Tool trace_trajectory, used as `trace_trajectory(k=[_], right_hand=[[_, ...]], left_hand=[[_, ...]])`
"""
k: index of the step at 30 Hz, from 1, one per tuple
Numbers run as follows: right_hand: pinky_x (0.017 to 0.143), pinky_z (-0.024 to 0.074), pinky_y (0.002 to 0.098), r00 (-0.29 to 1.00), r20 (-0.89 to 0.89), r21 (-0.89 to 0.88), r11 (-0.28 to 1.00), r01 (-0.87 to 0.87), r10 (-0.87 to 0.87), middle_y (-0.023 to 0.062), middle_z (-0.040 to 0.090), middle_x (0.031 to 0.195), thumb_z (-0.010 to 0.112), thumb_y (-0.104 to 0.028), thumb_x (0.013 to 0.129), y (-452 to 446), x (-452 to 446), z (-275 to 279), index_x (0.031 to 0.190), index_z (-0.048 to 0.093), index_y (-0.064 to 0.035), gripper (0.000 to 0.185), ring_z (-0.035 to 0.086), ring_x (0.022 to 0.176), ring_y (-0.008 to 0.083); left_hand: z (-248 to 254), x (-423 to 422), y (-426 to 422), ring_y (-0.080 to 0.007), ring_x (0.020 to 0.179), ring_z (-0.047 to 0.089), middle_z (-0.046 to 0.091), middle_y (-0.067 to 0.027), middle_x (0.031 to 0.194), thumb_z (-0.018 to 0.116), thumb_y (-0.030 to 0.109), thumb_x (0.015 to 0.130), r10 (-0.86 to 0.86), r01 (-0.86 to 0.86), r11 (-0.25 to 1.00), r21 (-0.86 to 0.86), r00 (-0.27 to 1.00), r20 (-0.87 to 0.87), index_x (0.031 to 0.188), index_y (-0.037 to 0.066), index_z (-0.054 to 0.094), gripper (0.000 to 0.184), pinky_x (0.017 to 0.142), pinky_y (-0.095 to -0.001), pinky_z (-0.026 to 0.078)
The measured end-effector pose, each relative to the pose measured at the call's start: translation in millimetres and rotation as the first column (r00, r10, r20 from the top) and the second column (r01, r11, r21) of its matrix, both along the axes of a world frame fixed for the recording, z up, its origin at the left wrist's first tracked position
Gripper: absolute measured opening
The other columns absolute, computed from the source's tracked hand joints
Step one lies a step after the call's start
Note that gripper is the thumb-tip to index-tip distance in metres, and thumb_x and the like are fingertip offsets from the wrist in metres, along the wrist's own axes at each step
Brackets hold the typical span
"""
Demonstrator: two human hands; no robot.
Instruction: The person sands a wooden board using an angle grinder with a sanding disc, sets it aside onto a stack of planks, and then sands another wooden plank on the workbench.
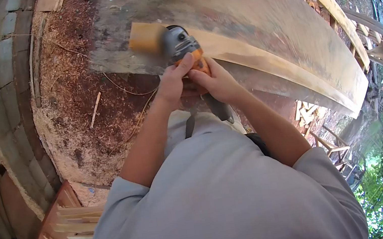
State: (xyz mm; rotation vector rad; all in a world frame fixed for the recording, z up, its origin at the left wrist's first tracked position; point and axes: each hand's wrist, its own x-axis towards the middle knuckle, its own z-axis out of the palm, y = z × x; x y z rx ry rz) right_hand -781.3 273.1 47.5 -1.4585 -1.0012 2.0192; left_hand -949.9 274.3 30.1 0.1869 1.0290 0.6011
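Observation:
An orange and grey angle grinder (pixel 183 44) is gripped in both hands. My left hand (pixel 173 83) closes round its near left side, thumb lying along the orange body. From the right, my right hand (pixel 216 82) wraps the same body, its fingers partly hidden. The grinder's head rests at or just above the end of a long, curved wooden plank (pixel 263 61); whether the disc touches the wood I cannot tell. To the left of the head, the plank's orange-tan end (pixel 140 34) looks partly blurred.
A wide, weathered wooden panel (pixel 232 2) lies beyond the plank. Sawdust and chips (pixel 77 83) cover the ground to the left, beside a low block wall (pixel 12 89). Wood strips (pixel 78 218) are piled at lower left. A thin cord (pixel 130 92) trails on the ground.

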Motion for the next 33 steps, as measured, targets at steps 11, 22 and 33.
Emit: trace_trajectory(k=[11, 22, 33], right_hand=[[0.096, 0.0516, 0.0360, 0.962, 0.182, 0.057, 0.974, -0.218, 0.204, 0.0145, 0.067, 0.121, 0.071, -0.038, 0.097, 29, -67, -9, 0.139, 0.052, 0.0000, 0.059, 0.065, 0.111, 0.0212], [0.097, 0.0517, 0.0369, 0.987, 0.150, 0.020, 0.998, -0.065, 0.061, 0.0158, 0.068, 0.122, 0.072, -0.040, 0.094, -29, 60, -16, 0.141, 0.052, -0.0002, 0.065, 0.066, 0.111, 0.0234], [0.096, 0.0512, 0.0326, 0.975, 0.148, -0.048, 0.983, 0.176, -0.167, 0.0096, 0.066, 0.122, 0.070, -0.028, 0.098, -115, 214, -6, 0.141, 0.051, -0.0018, 0.054, 0.063, 0.111, 0.0156]], left_hand=[[8, -69, 6, -0.0199, 0.100, 0.070, 0.069, -0.0070, 0.114, 0.054, 0.068, 0.099, 0.149, -0.147, 0.988, 0.049, 0.988, -0.038, 0.136, 0.010, 0.059, 0.068, 0.077, -0.0398, 0.063], [12, 52, -23, -0.0247, 0.089, 0.074, 0.070, -0.0097, 0.107, 0.059, 0.060, 0.100, -0.032, 0.031, 0.999, 0.019, 0.999, 0.029, 0.128, 0.004, 0.062, 0.063, 0.076, -0.0409, 0.066], [-11, 206, -70, -0.0296, 0.107, 0.071, 0.067, -0.0128, 0.124, 0.061, 0.057, 0.100, -0.317, 0.327, 0.944, -0.053, 0.939, 0.135, 0.135, 0.008, 0.058, 0.061, 0.093, -0.0492, 0.061]])
